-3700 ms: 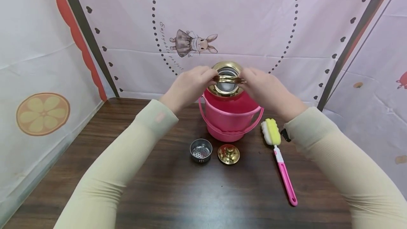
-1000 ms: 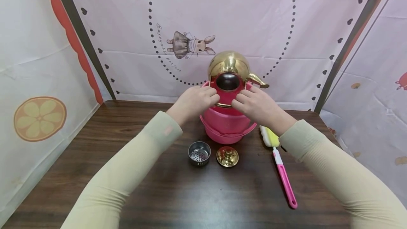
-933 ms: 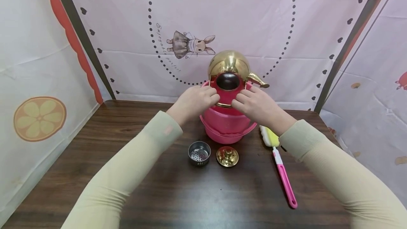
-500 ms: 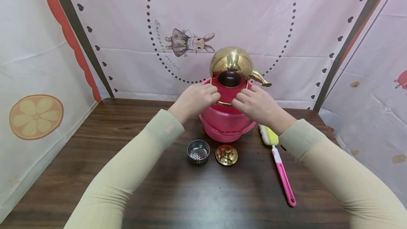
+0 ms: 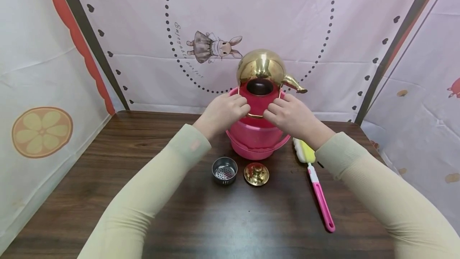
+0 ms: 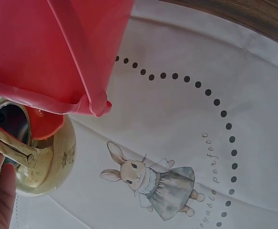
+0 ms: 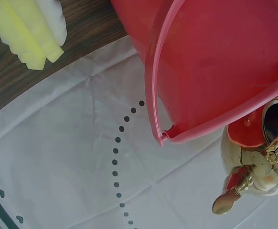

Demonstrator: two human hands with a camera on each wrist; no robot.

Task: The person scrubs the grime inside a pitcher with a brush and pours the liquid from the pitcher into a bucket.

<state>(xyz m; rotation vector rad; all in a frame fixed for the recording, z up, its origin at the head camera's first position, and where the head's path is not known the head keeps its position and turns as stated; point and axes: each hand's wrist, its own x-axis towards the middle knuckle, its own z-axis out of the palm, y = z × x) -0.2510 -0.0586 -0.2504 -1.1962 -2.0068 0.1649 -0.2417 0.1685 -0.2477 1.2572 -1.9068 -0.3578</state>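
A shiny gold teapot is held over the far side of a pink bucket, tilted so that its dark round mouth faces me. Its spout points right. My left hand and right hand grip the two sides of its gold handle, fingers curled. The left wrist view has the left fingers at the handle beside the teapot's body. Only the teapot and its spout appear in the right wrist view; the right hand is out of sight there.
On the brown table stand a perforated steel strainer and a gold lid, in front of the bucket. A pink-handled sponge brush lies to the right. A printed cloth wall rises close behind.
Compared with the earliest frame, the teapot has turned over, bringing the rounded body up and the spout into view, and my hands have lowered. Over the last second it has barely shifted.
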